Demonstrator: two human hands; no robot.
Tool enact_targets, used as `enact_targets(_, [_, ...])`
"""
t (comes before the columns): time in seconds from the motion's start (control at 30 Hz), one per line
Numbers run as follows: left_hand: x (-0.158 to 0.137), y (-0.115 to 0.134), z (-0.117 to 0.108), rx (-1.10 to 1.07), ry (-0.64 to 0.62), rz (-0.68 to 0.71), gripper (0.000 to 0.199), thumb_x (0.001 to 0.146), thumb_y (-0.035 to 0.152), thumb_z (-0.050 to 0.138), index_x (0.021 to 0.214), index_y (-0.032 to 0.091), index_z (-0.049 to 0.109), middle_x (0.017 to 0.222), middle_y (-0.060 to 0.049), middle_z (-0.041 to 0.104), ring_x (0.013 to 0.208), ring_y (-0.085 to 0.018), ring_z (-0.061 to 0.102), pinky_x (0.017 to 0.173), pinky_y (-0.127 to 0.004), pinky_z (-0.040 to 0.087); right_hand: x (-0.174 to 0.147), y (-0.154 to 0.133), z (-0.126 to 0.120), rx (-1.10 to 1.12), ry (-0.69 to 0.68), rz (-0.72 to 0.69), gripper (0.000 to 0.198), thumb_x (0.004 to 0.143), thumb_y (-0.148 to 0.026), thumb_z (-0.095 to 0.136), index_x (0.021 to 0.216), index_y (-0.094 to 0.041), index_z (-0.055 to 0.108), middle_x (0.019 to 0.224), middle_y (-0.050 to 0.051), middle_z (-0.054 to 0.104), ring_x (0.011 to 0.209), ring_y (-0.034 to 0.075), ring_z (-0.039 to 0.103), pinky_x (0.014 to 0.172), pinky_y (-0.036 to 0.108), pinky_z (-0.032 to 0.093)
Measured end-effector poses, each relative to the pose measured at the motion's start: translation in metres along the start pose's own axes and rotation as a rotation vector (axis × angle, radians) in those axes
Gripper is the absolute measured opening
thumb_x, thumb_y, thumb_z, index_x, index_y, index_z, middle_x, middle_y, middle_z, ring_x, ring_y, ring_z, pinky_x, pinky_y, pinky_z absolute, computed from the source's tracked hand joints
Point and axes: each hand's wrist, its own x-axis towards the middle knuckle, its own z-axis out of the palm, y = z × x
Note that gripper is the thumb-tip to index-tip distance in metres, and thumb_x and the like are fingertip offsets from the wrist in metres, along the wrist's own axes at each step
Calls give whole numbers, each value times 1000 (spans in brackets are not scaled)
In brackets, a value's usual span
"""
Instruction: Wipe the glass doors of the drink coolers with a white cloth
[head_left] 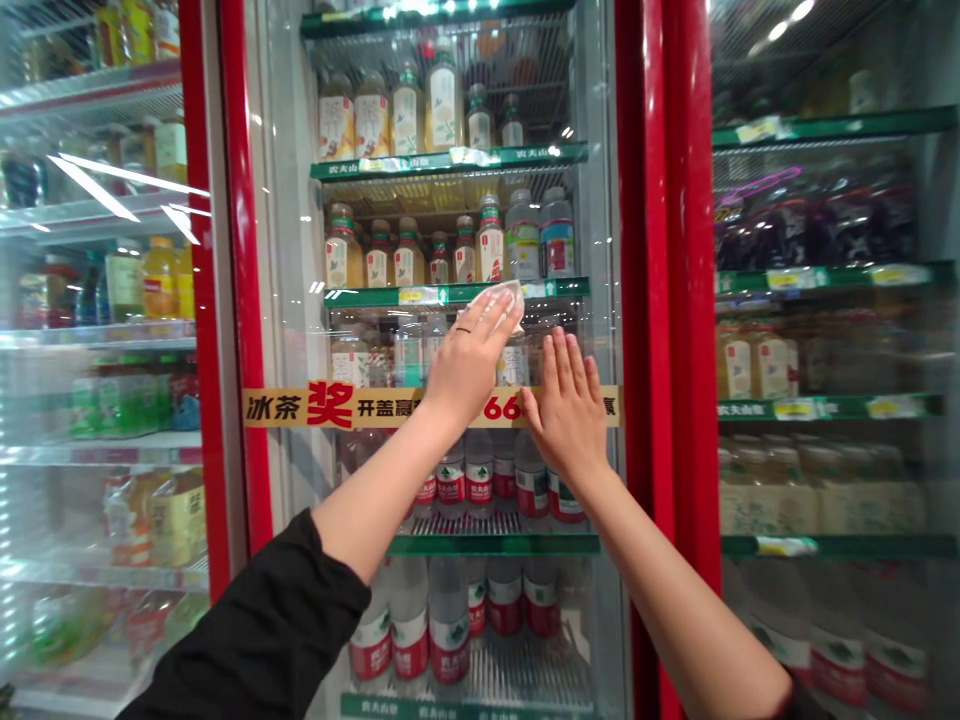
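Fingers of my left hand (466, 358) press a white cloth (511, 292) flat on the glass door (289, 200) of a drinks fridge. The cloth shows past the fingertips; the rest lies hidden under the fingers. To the right, my right hand (571, 405) rests with its palm against the same glass, fingers stretched upward and holding nothing. Both hands partly cover a yellow strip (382, 408) with black and red lettering that runs across the door. Bottles of tea (444, 100) and bottles with red labels (451, 480) stand behind the glass.
Red door frames (241, 250) border the glass on both sides. Another fridge door stands at the left, with shelves of yellow juice bottles (159, 278). At the right are more shelves of bottles (772, 365) behind glass. Ceiling lights reflect in the panes.
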Motion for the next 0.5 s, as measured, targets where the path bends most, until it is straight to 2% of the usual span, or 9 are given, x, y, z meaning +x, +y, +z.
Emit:
enact_targets(0.07, [5, -10, -7, 11, 25, -50, 78, 100, -4, 39, 170, 29, 48, 178, -3, 48, 171, -23, 34, 140, -49, 38, -2, 1, 0, -5, 7, 17, 83, 118, -44, 34, 175, -22, -21, 187, 11, 18, 171, 31, 31, 141, 58, 29])
enact_targets(0.17, [-12, -13, -12, 31, 57, -121, 78, 100, -5, 38, 171, 27, 47, 179, -4, 47, 171, -24, 33, 141, -49, 36, -3, 2, -1, -15, -9, 2, 83, 118, -43, 34, 175, -22, -23, 186, 11, 22, 171, 30, 33, 139, 57, 33])
enact_targets(0.27, [-35, 5, -3, 24, 35, -85, 85, 96, -7, 40, 174, 26, 40, 180, -6, 44, 172, -24, 31, 140, -50, 37, -2, 2, -3, -17, -37, 2, 83, 117, -42, 35, 176, -20, -20, 186, 12, 23, 171, 30, 31, 139, 56, 33])
enact_targets(0.33, [-40, 22, 5, 9, -7, -20, 84, 96, -4, 44, 175, 24, 38, 180, -6, 44, 171, -25, 33, 139, -50, 39, -2, 3, -3, -13, -60, 8, 82, 117, -41, 36, 177, -18, -15, 187, 12, 22, 172, 30, 29, 140, 54, 31])
enact_targets(0.43, [-25, 35, 13, -1, -49, 50, 79, 99, 0, 48, 174, 24, 40, 179, -6, 45, 170, -25, 36, 139, -49, 39, -3, 3, -3, -7, -64, 11, 81, 117, -42, 36, 178, -18, -12, 187, 11, 22, 172, 30, 29, 141, 52, 30])
enact_targets(0.5, [-9, 29, 10, -1, -47, 57, 79, 99, -2, 46, 173, 25, 42, 179, -5, 46, 170, -24, 36, 139, -48, 39, -3, 3, -2, -1, -42, 10, 81, 117, -43, 35, 178, -20, -14, 186, 11, 23, 172, 30, 31, 140, 54, 31])
